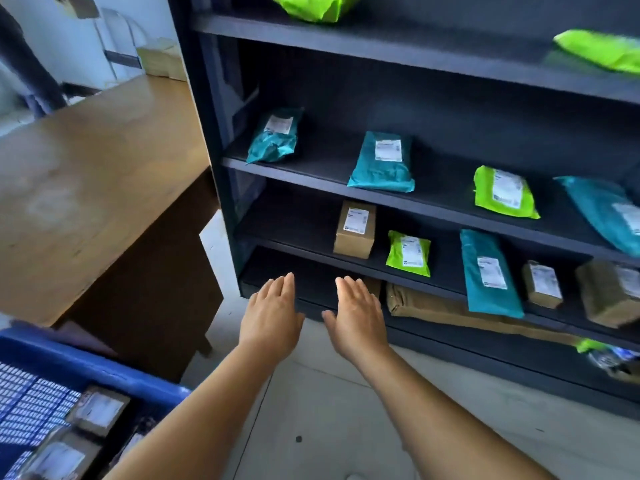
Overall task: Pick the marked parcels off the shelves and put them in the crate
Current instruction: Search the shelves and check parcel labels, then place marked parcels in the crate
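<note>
Both my hands reach toward the dark shelves (pixel 381 199), my left hand (pixel 272 311) and right hand (pixel 356 315) flat with fingers straight, palms down, holding nothing, side by side before the lowest shelf. A brown box (pixel 355 230), a green parcel (pixel 408 254) and teal parcels (pixel 382 162) lie on the shelves above. The blue crate (pixel 104 368) sits at my lower left with labelled parcels inside.
</note>
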`<action>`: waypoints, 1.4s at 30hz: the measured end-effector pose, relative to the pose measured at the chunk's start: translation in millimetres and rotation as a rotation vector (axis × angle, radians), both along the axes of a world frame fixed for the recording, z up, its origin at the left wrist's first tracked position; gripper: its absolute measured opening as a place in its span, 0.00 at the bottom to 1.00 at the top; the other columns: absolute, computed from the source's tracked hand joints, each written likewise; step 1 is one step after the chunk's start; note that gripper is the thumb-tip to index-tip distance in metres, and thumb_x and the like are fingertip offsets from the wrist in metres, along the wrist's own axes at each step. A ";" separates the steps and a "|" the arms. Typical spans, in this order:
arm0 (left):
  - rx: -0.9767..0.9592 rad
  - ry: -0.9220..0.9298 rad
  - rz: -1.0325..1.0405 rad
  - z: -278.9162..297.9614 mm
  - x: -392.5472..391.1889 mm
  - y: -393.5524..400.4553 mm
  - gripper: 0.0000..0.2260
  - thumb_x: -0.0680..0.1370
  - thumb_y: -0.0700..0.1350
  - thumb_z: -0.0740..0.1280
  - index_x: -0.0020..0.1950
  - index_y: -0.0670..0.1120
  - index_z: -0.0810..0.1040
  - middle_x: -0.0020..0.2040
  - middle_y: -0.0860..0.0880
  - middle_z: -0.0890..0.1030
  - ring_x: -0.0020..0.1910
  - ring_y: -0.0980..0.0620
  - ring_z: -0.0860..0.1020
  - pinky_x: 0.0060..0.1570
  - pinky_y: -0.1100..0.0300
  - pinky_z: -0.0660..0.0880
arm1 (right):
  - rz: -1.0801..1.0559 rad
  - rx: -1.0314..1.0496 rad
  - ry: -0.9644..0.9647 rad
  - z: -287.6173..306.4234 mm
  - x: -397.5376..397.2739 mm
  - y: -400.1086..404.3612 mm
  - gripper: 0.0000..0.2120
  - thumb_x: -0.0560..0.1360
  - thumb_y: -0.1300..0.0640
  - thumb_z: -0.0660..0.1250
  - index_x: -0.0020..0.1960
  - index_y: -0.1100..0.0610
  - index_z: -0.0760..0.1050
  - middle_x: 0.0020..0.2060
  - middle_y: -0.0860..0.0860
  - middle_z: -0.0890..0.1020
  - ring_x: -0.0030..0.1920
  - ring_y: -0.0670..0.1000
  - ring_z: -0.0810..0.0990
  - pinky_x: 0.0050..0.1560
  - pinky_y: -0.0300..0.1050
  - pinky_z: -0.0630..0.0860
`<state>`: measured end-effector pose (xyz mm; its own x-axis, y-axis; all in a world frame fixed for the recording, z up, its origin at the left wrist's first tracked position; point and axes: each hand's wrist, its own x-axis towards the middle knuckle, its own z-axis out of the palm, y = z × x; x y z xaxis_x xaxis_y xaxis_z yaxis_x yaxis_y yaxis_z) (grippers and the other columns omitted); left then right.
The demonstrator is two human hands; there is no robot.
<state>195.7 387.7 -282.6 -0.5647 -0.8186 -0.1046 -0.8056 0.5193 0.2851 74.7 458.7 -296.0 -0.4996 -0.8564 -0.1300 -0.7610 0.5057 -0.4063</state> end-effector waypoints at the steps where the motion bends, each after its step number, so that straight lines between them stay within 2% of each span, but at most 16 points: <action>1: 0.007 -0.006 -0.002 -1.7 -12.8 0.4 0.32 0.81 0.52 0.59 0.79 0.45 0.46 0.78 0.50 0.55 0.77 0.50 0.52 0.74 0.55 0.53 | -0.006 0.000 0.000 -1.3 -13.1 1.7 0.31 0.80 0.49 0.58 0.78 0.53 0.48 0.78 0.48 0.51 0.78 0.50 0.45 0.76 0.48 0.45; 8: 0.064 -0.016 0.020 -14.2 -96.3 -3.0 0.33 0.80 0.52 0.61 0.79 0.46 0.46 0.78 0.49 0.56 0.77 0.49 0.53 0.75 0.54 0.53 | -0.039 -0.010 0.011 -9.5 -101.6 6.7 0.31 0.80 0.48 0.59 0.78 0.54 0.50 0.78 0.50 0.53 0.77 0.51 0.48 0.76 0.50 0.47; 16: 0.096 -0.024 0.055 -44.8 -142.6 -29.4 0.33 0.80 0.52 0.60 0.79 0.47 0.46 0.77 0.48 0.59 0.76 0.47 0.56 0.73 0.53 0.56 | -0.050 0.058 -0.005 -34.8 -160.4 -9.2 0.31 0.80 0.48 0.58 0.78 0.55 0.50 0.78 0.50 0.53 0.77 0.52 0.48 0.75 0.49 0.48; 21: 0.167 -0.005 0.073 -74.5 -163.0 -72.0 0.33 0.80 0.53 0.61 0.79 0.48 0.46 0.76 0.47 0.60 0.76 0.47 0.57 0.74 0.51 0.57 | -0.082 0.093 -0.031 -61.0 -181.6 -42.5 0.31 0.80 0.46 0.58 0.78 0.55 0.51 0.77 0.51 0.54 0.77 0.51 0.49 0.75 0.48 0.49; 25: 0.248 0.044 0.104 -103.3 -182.4 -112.2 0.33 0.80 0.54 0.60 0.79 0.48 0.46 0.76 0.47 0.61 0.75 0.47 0.59 0.73 0.51 0.59 | -0.148 0.092 -0.079 -85.0 -199.4 -77.7 0.30 0.80 0.45 0.57 0.77 0.55 0.53 0.76 0.51 0.57 0.76 0.52 0.54 0.74 0.48 0.54; 28: 0.291 0.032 0.114 -124.2 -197.1 -139.4 0.33 0.80 0.54 0.60 0.79 0.49 0.45 0.77 0.47 0.59 0.75 0.47 0.58 0.73 0.50 0.59 | -0.196 0.124 -0.121 -107.9 -212.5 -103.9 0.30 0.80 0.44 0.57 0.77 0.55 0.54 0.76 0.52 0.59 0.76 0.53 0.56 0.73 0.49 0.57; 32: 0.296 -0.019 0.083 -153.6 -215.8 -175.4 0.33 0.80 0.55 0.59 0.79 0.49 0.44 0.77 0.47 0.57 0.76 0.47 0.57 0.74 0.51 0.57 | -0.229 0.166 -0.128 -140.6 -241.9 -135.7 0.31 0.79 0.44 0.57 0.77 0.56 0.54 0.76 0.52 0.59 0.76 0.53 0.56 0.74 0.48 0.56; 37: 0.322 -0.002 0.106 -192.0 -239.2 -211.7 0.33 0.80 0.55 0.59 0.79 0.49 0.44 0.77 0.47 0.58 0.74 0.46 0.60 0.71 0.50 0.62 | -0.254 0.157 -0.130 -181.0 -276.4 -169.2 0.32 0.79 0.44 0.57 0.77 0.57 0.53 0.75 0.54 0.61 0.75 0.54 0.58 0.74 0.49 0.57; 42: 0.403 0.086 0.206 -228.4 -271.2 -240.0 0.32 0.80 0.58 0.57 0.79 0.51 0.44 0.76 0.45 0.60 0.70 0.43 0.68 0.61 0.49 0.70 | -0.349 0.070 -0.237 -221.0 -296.9 -203.1 0.35 0.79 0.42 0.55 0.78 0.55 0.44 0.76 0.54 0.58 0.74 0.56 0.60 0.70 0.49 0.62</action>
